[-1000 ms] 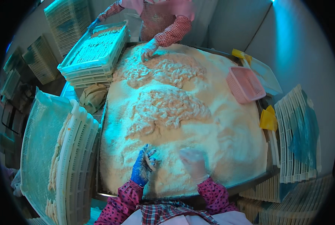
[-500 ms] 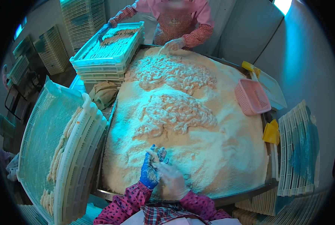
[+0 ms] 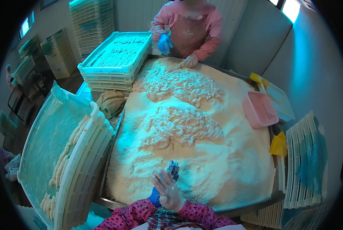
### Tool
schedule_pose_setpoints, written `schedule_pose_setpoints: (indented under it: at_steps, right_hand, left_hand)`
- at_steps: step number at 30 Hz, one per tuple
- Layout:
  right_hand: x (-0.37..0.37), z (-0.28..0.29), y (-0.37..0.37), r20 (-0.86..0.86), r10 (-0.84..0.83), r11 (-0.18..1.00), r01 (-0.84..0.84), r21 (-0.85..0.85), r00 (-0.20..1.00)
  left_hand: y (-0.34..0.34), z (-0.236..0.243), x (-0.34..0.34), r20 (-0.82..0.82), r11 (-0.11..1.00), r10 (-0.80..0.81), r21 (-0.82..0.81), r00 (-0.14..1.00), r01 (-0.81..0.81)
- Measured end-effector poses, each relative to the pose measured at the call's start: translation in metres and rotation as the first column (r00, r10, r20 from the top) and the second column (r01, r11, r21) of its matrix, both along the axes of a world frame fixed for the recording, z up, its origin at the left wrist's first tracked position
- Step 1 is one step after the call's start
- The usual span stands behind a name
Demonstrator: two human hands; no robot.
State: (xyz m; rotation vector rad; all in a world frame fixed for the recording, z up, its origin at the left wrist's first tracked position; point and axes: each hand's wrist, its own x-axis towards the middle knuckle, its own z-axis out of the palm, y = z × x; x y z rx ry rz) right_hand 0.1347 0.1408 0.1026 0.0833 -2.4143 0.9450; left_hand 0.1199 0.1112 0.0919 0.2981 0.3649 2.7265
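At the near part of the bed of pale powder (image 3: 240,168), my left hand (image 3: 173,171), in a powder-caked blue glove, points upward with fingers stretched out. Across it lies my right hand (image 3: 166,190) in a translucent glove, fingers spread, hiding the left palm and anything between the two. Beyond them lies a mound of coated pale strips (image 3: 181,124), with a second mound (image 3: 179,84) farther back. To my left, a tilted stack of white trays (image 3: 37,153) carries a few rows of twisted pieces (image 3: 68,149).
A co-worker (image 3: 188,32) stands across the bed, by stacked trays of rows (image 3: 114,51). A pink basket (image 3: 259,109), yellow tool (image 3: 278,143) and more trays (image 3: 303,161) line the right side. A brown cloth (image 3: 110,103) lies left; more stacks (image 3: 89,27) stand behind.
My right hand has moved left onto my left hand, which has turned and shifted right. The co-worker's blue-gloved hand has left the tray stack and moved inward. The view has shifted slightly.
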Motion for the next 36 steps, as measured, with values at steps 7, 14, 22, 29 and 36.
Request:
schedule_pose_setpoints:
  at_steps: [7,14,22,29,36]
  right_hand:
    - [-0.035,0.022,-0.007,-0.016,0.192,0.917,-0.186,-0.354,0.981]
    - [-0.094,-0.019,0.072,0.031,-0.565,0.782,0.524,0.337,0.824]
    - [-0.107,-0.044,0.066,0.004,-0.605,0.773,0.587,0.240,0.796]
    - [-0.115,-0.040,0.070,0.095,-0.653,0.747,0.620,0.239,0.751]
    - [-0.115,-0.049,0.084,0.231,-0.539,0.792,0.581,-0.188,0.810]
  left_hand:
    - [-0.043,-0.045,-0.031,0.017,0.798,-0.025,-0.602,1.000,0.030]
    - [-0.126,0.086,-0.121,0.302,0.869,-0.315,-0.290,0.900,0.402]
    - [-0.309,0.164,-0.241,-0.372,0.198,0.431,-0.850,0.822,-0.488]
    - [-0.375,0.132,-0.289,-0.188,-0.177,-0.234,-0.956,0.954,-0.232]
    - [-0.390,0.152,-0.282,-0.055,-0.196,-0.359,-0.971,0.932,-0.133]
